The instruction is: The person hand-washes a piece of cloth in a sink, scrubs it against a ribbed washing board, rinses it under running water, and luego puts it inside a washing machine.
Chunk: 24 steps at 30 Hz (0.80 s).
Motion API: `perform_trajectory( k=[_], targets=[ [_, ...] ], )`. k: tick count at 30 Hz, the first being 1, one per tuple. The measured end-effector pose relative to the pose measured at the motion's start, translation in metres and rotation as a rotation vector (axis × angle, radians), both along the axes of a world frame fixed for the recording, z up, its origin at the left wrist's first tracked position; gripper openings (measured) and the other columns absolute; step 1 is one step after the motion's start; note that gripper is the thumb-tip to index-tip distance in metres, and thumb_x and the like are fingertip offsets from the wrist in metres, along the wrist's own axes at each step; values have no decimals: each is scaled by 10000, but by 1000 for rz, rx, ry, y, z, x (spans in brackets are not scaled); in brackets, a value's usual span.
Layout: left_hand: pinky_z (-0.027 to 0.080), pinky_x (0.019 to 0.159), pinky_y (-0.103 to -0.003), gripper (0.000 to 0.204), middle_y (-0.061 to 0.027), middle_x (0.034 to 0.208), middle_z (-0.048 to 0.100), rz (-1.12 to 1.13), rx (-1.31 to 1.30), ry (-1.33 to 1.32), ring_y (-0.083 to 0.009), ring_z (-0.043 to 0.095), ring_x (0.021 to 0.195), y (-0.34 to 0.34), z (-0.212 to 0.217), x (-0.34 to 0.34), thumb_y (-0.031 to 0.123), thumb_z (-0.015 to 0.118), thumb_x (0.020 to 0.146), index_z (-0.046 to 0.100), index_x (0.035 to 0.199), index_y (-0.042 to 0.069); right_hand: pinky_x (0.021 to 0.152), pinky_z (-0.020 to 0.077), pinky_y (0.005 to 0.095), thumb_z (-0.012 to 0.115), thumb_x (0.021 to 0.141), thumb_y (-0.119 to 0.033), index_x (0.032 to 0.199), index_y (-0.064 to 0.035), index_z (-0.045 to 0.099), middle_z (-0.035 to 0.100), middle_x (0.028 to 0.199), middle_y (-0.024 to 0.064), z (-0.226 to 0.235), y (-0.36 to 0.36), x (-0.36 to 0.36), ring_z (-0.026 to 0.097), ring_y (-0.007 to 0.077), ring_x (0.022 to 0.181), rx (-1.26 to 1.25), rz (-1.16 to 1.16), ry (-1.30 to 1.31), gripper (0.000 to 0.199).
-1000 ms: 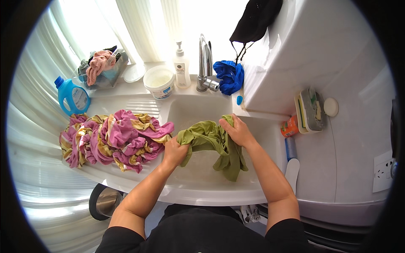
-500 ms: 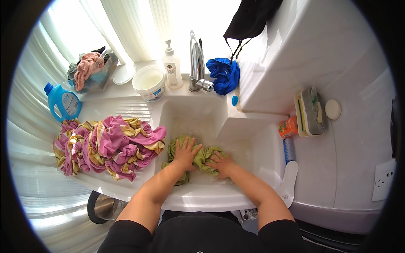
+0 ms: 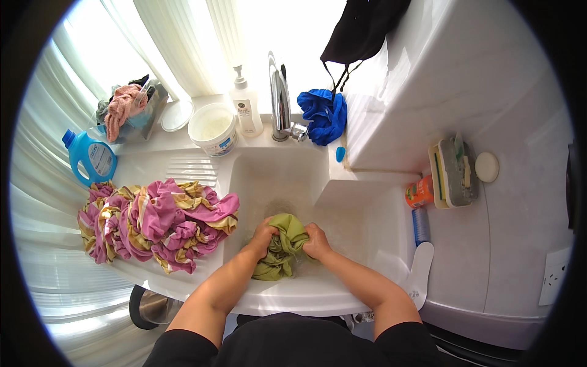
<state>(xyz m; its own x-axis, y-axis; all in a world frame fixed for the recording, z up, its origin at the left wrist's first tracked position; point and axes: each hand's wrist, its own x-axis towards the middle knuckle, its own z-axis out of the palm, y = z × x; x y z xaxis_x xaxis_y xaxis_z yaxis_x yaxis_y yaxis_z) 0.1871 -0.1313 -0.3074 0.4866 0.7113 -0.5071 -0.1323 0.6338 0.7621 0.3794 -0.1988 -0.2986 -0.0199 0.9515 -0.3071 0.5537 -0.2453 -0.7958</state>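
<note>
A wet, bunched green cloth point(image 3: 282, 251) is gripped between both my hands in the white sink point(image 3: 278, 160). On its left side my left hand point(image 3: 263, 237) is closed around the fabric. My right hand point(image 3: 316, 241) clutches the right edge in a fist. The upper part of the cloth is lifted between the hands, while a loose fold hangs down toward the front wall of the sink. Cloudy water point(image 3: 342, 226) lies in the basin around it. What kind of garment the cloth is, I cannot tell.
Pink and yellow fabric point(image 3: 159, 223) is heaped on the left drainboard. Behind stand a blue detergent bottle point(image 3: 92, 158), a white tub point(image 3: 212, 129), a pump bottle point(image 3: 246, 110) and the faucet point(image 3: 280, 101). Blue cloth point(image 3: 324, 116) hangs beside the faucet. A brush point(image 3: 420, 226) lies along the right rim.
Both hands were spread flat, pressing the green cloth in the water. Now they have closed on it, drawn it together and raised part of it. The view has shifted slightly.
</note>
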Motion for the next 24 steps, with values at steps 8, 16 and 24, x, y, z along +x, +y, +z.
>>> perform_trajectory(
  k=[8,16,24],
  targets=[
    [460,942,-388,392,-90,1174,569,100,-484,-698,-241,538,1118,-12,105,12,293,505,900,505,1247,108,951,348,500,740,688,-410,1056,-9,502,433,1237,209,120,-10,-73,415,390,1143,907,-49,-57,594],
    [494,866,-350,267,-60,1057,604,307,-181,-289,-212,581,999,-46,77,23,267,474,934,566,1101,80,687,469,414,725,692,-317,805,-11,540,526,866,170,93,1,-65,533,352,830,1008,-126,-281,375],
    [515,794,-360,267,-86,974,630,253,-218,-193,-213,618,903,-56,77,14,252,500,910,587,1065,53,638,496,388,680,718,-207,828,10,588,584,799,154,79,-3,-67,581,344,726,918,-13,-109,260]
  ],
)
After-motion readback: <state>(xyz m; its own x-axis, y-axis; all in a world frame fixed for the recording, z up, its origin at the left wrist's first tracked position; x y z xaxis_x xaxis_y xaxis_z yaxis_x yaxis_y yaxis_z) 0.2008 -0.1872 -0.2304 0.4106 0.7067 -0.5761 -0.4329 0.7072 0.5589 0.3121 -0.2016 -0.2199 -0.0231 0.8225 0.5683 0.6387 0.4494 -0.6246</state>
